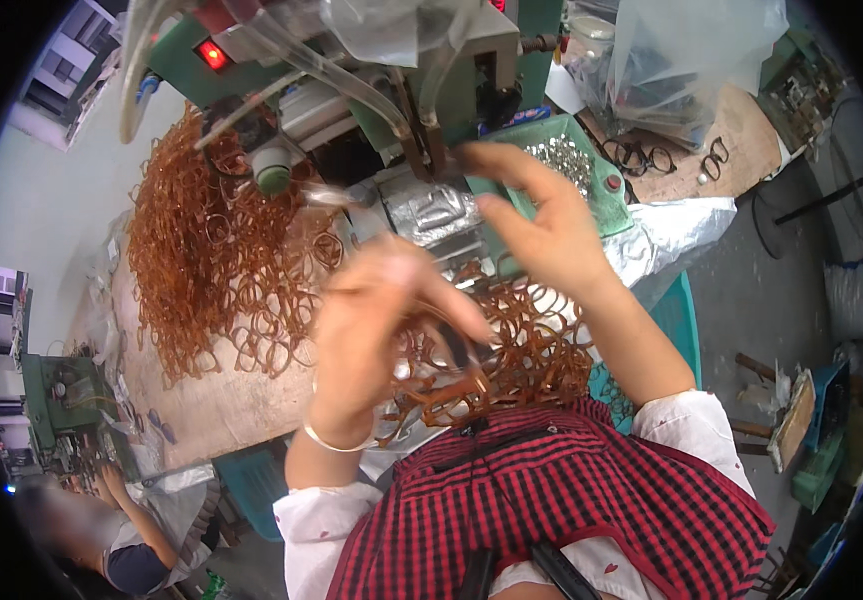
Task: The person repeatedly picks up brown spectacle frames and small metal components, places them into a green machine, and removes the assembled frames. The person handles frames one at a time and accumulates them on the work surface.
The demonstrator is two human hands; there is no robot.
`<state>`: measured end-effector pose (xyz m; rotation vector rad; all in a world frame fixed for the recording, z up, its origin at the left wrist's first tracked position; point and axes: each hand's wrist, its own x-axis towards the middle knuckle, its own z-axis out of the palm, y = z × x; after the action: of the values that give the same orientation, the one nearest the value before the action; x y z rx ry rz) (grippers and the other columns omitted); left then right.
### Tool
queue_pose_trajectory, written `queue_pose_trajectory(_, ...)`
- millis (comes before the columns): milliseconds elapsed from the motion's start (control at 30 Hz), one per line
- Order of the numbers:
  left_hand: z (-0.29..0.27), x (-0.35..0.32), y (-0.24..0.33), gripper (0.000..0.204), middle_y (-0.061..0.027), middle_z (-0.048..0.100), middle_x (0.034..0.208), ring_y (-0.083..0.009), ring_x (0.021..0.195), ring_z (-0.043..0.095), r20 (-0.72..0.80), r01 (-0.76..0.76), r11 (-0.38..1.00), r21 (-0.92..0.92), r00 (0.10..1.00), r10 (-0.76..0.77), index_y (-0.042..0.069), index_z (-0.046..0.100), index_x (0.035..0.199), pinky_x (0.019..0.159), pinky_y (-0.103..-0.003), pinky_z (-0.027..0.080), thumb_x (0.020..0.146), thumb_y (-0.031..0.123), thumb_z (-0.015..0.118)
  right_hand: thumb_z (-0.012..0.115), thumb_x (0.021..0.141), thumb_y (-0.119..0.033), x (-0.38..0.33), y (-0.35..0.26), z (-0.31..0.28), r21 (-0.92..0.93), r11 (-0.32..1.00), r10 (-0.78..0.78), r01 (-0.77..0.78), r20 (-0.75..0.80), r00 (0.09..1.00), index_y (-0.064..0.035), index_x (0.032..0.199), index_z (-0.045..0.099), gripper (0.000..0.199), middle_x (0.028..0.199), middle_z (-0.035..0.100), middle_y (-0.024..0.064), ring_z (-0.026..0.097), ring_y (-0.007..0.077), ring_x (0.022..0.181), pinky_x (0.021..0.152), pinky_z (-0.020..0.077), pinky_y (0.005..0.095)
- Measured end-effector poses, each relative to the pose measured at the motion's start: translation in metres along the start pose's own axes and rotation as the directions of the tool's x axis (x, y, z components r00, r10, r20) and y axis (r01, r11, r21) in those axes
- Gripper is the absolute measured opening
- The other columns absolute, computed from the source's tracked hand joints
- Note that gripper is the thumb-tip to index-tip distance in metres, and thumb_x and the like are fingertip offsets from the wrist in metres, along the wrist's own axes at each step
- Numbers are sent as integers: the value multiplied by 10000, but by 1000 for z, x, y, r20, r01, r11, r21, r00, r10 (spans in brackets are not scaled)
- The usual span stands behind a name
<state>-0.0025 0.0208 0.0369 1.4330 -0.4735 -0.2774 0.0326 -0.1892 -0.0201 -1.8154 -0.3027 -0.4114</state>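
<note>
Two hands up over a heap of amber frames [213, 250], only the head view to go by.

Head view: left hand [376, 315] is curled, grip closed on one amber frame [451, 385] w/ a dark bit at its middle; the frame hangs just above the lap, touching more loose frames [531, 350] piled there. Right hand [541, 225] is raised by the green machine [401, 90], fingers spread, grip open, nothing clearly in it; fingertips near the machine's nozzle [429, 150]. A green tray [606, 185] of small metal parts sits just behind the right hand. The big heap lies on the counter [221, 410] to the left.

Handling, as a judgement: frames look thin, very light, springy plastic, smooth so prob. slippery, and they tangle w/ each other. Rims likely snap if twisted. Best hold: pinch at the bridge or a rim corner, lift slowly to free it from neighbours.
</note>
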Motion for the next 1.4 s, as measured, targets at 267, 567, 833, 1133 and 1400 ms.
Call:
queue_pose_trajectory(267, 25, 22, -40, 348, -235, 705, 791, -199, 549, 673, 217, 514, 677, -527, 851, -478, 75, 533, 886, 483, -276, 555, 1073, 362, 469, 752, 794, -171, -22, 109, -57, -770, 637, -153, -38, -175, 973, -107, 962, 768, 180, 1272, 633, 200, 530, 399, 1288, 1061, 442, 476)
queue_pose_trajectory(567, 21, 8, -55, 417, -211, 716, 844, -199, 701, 710, 199, 504, 718, -480, 860, -470, 45, 594, 968, 544, -294, 575, 1058, 439, 490, 661, 819, -89, 27, 124, -51, -820, 454, -315, 349, 218, 924, -45, 1013, 649, 199, 1259, 648, 157, 584, 334, 1235, 880, 521, 486)
queue_pose_trajectory(833, -60, -102, -22, 109, -83, 728, 911, -147, 823, 661, -754, 156, 971, 181, 656, 36, 19, 645, 1048, 760, -294, 532, 944, 37, 670, 676, 953, -79, -30, 133, -71, 386, 905, 368, -178, -499, 785, 42, 1129, 694, 215, 1050, 714, 80, 653, 151, 966, 885, 505, 273)
queue_pose_trajectory(1133, -170, -99, -46, 318, -163, 702, 957, -323, 942, 654, -652, 696, -85, 712, 702, 288, -47, 731, 889, 852, -428, 519, 917, 269, 708, 676, 936, -48, 7, 103, -23, 47, 987, 161, -154, -338, 927, 5, 1092, 736, 176, 1022, 742, 46, 666, 109, 921, 834, 503, 235)
queue_pose_trajectory(1400, -206, -117, -160, 282, -198, 651, 948, -293, 844, 607, -710, 614, 375, 695, 501, 495, -41, 647, 972, 787, -414, 488, 1017, 227, 572, 746, 833, -25, -60, 87, -78, -477, 870, -94, -126, -411, 907, -37, 984, 775, 154, 961, 742, 97, 681, 216, 938, 862, 512, 316)
